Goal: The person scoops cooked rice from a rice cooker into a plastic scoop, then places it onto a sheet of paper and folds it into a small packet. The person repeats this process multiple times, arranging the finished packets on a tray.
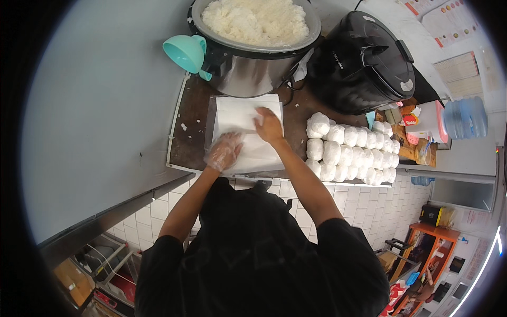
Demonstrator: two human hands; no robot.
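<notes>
White paper sheets (257, 153) lie flat before me on the dark tabletop, over a see-through plastic sheet (210, 115). My left hand (226, 151), in a thin see-through plastic glove, rests at the left part of the paper, its fingers pointing right. Over the upper right of the paper is my right hand (269, 123), bare, with fingers spread and slightly blurred. Neither hand visibly grips anything. Just beyond the paper stands a large rice cooker (247, 75) heaped with cooked white rice (255, 21). Several white wrapped bundles (332, 152) sit stacked in rows to the right.
A turquoise plastic funnel-shaped scoop (185, 53) hangs at the cooker's left side. A closed black Miyako rice cooker (360, 63) stands behind the bundles. The table (190, 152) meets a grey panel (99, 111) on the left. Rice crumbs dot the tabletop.
</notes>
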